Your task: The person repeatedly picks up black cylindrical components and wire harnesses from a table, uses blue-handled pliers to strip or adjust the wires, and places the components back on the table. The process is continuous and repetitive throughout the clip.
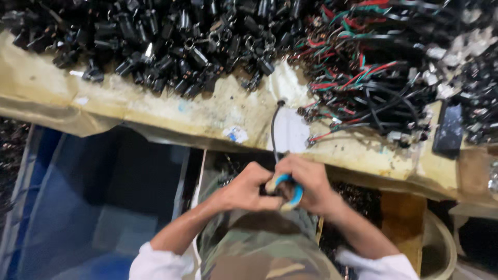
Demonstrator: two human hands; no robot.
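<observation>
Cable [273, 129], black and thin, is what we work on: its long axis runs near vertical in view, from our hands up over the bench edge, and its free end with a small dark plug points away from us onto a pale patch of the bench [155, 103]. The lower end vanishes between our hands, held above our lap just below the bench edge.

Our left hand [248, 187] is curled into a loose fist, fingers pressed against the right hand; what exactly it pinches is hidden. Our right hand [308, 185] is closed too, gripping a blue tape roll [291, 190] that sits upright between the two hands, its ring facing left. Both wrists meet at the middle, white sleeves pushed up, camouflage trousers [264, 254] below.

On the bench, far side left, lies a heap of black plugs [171, 41]. To the right lies a tangle of red, green and black wires [363, 67], just beside the cable's free end. A flat black block [449, 129] lies at the right edge of the bench. Under the bench, left of us, stands a blue bin [78, 207]; a pale bucket [441, 249] is at lower right.
</observation>
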